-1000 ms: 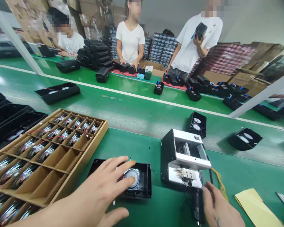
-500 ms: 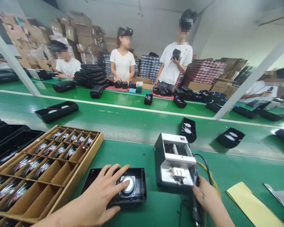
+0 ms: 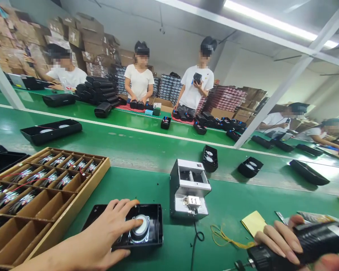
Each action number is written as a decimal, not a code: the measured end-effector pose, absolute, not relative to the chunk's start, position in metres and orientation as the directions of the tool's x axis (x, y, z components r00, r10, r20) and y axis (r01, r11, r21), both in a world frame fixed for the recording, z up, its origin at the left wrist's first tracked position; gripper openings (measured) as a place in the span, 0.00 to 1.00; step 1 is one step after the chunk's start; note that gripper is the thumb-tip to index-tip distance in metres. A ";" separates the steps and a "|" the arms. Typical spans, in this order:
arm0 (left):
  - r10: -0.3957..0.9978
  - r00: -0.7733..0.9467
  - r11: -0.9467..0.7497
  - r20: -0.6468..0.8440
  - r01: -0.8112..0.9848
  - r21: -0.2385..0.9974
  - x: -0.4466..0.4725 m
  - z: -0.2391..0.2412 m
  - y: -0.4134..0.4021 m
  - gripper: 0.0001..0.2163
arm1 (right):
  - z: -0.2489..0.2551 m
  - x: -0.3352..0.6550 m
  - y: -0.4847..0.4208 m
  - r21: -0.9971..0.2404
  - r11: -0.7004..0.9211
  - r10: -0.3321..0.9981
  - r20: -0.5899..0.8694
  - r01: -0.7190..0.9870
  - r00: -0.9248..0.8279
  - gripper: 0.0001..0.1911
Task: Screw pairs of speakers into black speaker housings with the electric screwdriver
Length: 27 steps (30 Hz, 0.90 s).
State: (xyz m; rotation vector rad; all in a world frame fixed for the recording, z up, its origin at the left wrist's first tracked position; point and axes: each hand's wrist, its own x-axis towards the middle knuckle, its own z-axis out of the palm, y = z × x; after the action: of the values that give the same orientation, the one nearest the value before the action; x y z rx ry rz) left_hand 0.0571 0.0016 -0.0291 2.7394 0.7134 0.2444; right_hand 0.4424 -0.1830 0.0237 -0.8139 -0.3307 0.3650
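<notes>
My left hand (image 3: 110,229) lies with its fingers spread over a black speaker housing (image 3: 157,222) on the green bench. Its index fingertip touches the pale centre of a round speaker driver (image 3: 139,230) inside the housing, and the thumb rests along the near edge. At the lower right, my right hand (image 3: 282,237) is closed around a black electric screwdriver (image 3: 313,237) held tilted, its bit toward the lower left. Between the hands stands a white-and-black screw feeder (image 3: 190,190); it is apart from both.
A divided wooden tray (image 3: 101,171) of speaker drivers stands left. Yellow paper (image 3: 253,222) and a yellow cord (image 3: 228,239) lie right of the feeder. Beyond, a conveyor belt (image 3: 147,150) carries several black housings. Several people work on its far side.
My right hand has lifted the electric screwdriver from beside the screw feeder and brought it right, closer to the camera. My left hand stays on the speaker driver. The view has shifted right.
</notes>
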 end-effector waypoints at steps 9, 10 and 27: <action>0.443 0.894 -0.843 0.070 0.389 0.370 0.079 -0.026 -0.022 0.37 | 0.062 0.388 -0.081 -0.701 0.706 0.498 0.589 0.097 0.636 0.38; 0.443 0.894 -0.842 0.060 0.393 0.369 0.078 -0.025 -0.021 0.37 | 0.059 0.385 -0.073 -0.707 0.696 0.498 0.599 0.122 0.627 0.39; 0.440 0.898 -0.822 -0.012 0.408 0.398 0.079 -0.018 -0.017 0.34 | 0.038 0.377 -0.058 -0.825 0.547 0.612 0.509 0.141 0.606 0.46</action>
State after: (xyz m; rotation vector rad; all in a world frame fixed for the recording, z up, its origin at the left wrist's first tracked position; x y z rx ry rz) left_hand 0.0795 -0.0173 -0.0180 2.6666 0.6224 0.1129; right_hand 0.3775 -0.0584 0.0377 -0.9765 -0.9030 0.3293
